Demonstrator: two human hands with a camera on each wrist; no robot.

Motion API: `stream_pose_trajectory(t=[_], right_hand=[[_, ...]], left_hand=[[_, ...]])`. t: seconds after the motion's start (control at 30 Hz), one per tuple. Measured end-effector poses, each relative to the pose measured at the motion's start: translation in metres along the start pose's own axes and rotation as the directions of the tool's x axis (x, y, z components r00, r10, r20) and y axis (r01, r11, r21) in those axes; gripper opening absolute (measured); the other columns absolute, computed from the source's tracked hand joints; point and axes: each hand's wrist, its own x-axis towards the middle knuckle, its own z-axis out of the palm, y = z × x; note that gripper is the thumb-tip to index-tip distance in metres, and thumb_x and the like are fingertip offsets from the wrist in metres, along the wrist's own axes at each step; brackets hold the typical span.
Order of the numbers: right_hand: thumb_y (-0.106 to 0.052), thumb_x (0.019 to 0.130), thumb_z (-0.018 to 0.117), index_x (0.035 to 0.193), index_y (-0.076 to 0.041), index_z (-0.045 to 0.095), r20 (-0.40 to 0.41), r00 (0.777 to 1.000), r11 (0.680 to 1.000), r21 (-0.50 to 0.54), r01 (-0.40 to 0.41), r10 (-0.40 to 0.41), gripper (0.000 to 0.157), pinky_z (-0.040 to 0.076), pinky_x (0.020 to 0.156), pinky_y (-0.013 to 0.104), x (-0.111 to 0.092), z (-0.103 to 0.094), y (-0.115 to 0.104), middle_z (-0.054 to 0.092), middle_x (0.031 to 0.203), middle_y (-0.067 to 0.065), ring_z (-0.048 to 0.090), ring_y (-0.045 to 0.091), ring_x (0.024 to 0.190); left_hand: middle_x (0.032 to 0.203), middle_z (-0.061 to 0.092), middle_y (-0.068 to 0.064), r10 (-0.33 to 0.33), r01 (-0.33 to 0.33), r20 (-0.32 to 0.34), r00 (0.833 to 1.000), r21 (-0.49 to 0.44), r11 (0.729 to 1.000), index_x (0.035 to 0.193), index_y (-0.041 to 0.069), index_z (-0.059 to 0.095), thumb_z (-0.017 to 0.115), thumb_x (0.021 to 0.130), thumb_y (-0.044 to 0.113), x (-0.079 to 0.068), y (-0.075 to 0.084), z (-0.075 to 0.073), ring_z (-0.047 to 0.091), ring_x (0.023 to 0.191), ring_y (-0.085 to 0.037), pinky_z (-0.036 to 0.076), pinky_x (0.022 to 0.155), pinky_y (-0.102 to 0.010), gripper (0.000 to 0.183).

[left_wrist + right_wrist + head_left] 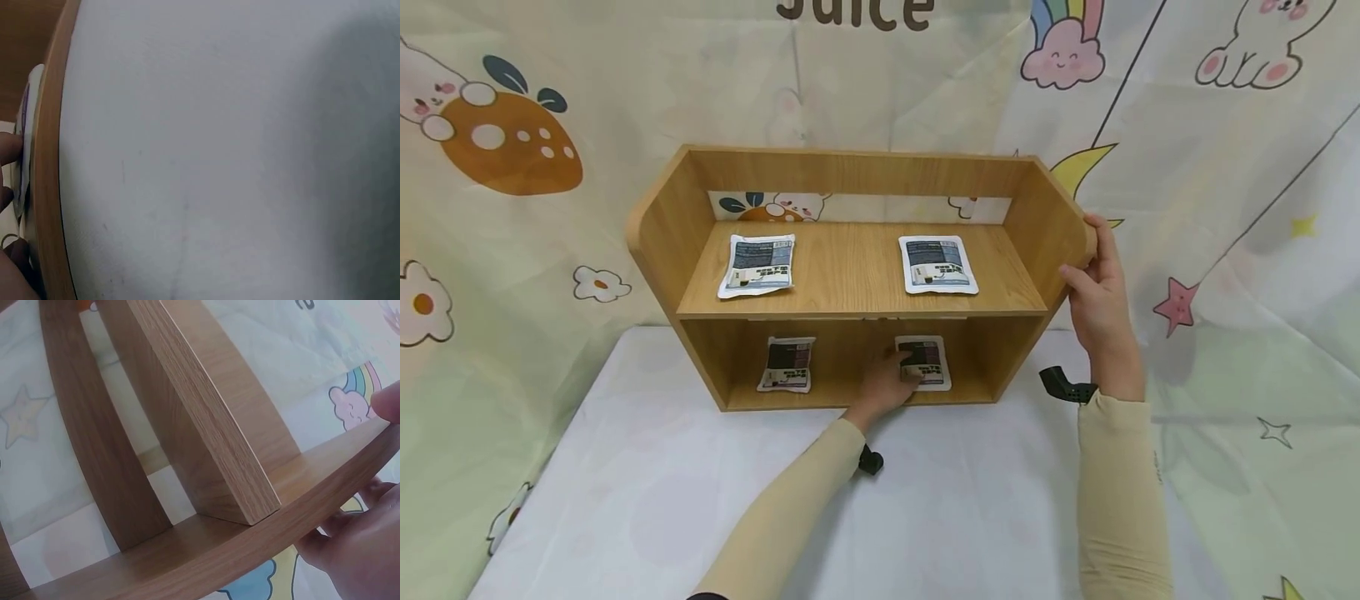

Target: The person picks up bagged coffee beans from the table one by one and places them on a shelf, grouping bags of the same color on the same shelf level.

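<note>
On the lower tier of a wooden two-tier shelf (pixel 865 314), my left hand (pixel 882 387) touches the left side of a flat white-edged packet (pixel 928 363) with a dark printed label. In the left wrist view, fingertips (pixel 9 149) rest against this packet (pixel 25 150), just inside the shelf's front edge; whether they pinch it is hidden. My right hand (pixel 1101 292) grips the shelf's right side panel, thumb in front and fingers behind. The right wrist view shows this hand (pixel 362 537) around the panel's curved edge (pixel 325 481).
Another packet (pixel 787 364) lies at the lower left. Two similar packets, one left (pixel 758 265) and one right (pixel 937 264), lie on the upper tier. The shelf stands on a white-covered table (pixel 647 500), before a cartoon-printed cloth (pixel 625 100).
</note>
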Motion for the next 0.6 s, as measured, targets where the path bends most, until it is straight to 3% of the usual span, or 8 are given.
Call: stream_pose_trajectory(t=[0.2, 0.37, 0.5, 0.6], right_hand=[[0.014, 0.093, 0.043, 0.141, -0.019, 0.041, 0.009, 1.000, 1.000, -0.004, -0.011, 0.011, 0.059, 0.023, 0.107, 0.050, 0.001, -0.002, 0.003, 0.031, 0.145, 0.010, 0.028, 0.029, 0.132], [0.014, 0.093, 0.044, 0.142, -0.020, 0.040, 0.021, 1.000, 1.000, -0.009, -0.022, 0.023, 0.060, 0.022, 0.108, 0.052, 0.000, -0.003, 0.007, 0.030, 0.147, 0.009, 0.027, 0.029, 0.134], [0.013, 0.094, 0.044, 0.144, -0.020, 0.040, -0.013, 0.999, 0.999, -0.019, -0.032, 0.031, 0.060, 0.021, 0.109, 0.049, -0.002, 0.000, 0.008, 0.030, 0.148, 0.009, 0.027, 0.029, 0.134], [0.009, 0.095, 0.045, 0.146, -0.021, 0.038, -0.081, 0.995, 0.997, -0.038, -0.064, 0.061, 0.060, 0.023, 0.110, 0.045, -0.006, 0.002, 0.009, 0.033, 0.148, 0.009, 0.031, 0.028, 0.134]], left_hand=[[0.147, 0.036, -0.014, 0.022, -0.022, -0.009, 1.000, 0.007, 1.000, 0.139, 0.013, 0.052, 0.062, 0.092, 0.040, -0.003, 0.000, 0.000, 0.031, 0.134, -0.030, 0.028, 0.107, -0.045, 0.055], [0.144, 0.038, -0.016, 0.095, -0.098, -0.046, 0.994, -0.067, 0.993, 0.139, 0.006, 0.049, 0.063, 0.093, 0.033, -0.008, -0.008, 0.000, 0.036, 0.131, -0.031, 0.034, 0.103, -0.047, 0.055], [0.143, 0.041, -0.015, 0.152, -0.152, -0.009, 0.988, -0.102, 0.983, 0.142, 0.007, 0.045, 0.064, 0.092, 0.030, -0.018, -0.015, -0.003, 0.039, 0.130, -0.031, 0.035, 0.102, -0.048, 0.059], [0.141, 0.046, -0.012, 0.173, -0.168, 0.029, 0.985, -0.120, 0.978, 0.144, 0.010, 0.044, 0.066, 0.091, 0.031, -0.029, -0.022, -0.007, 0.042, 0.129, -0.031, 0.036, 0.101, -0.048, 0.061]])
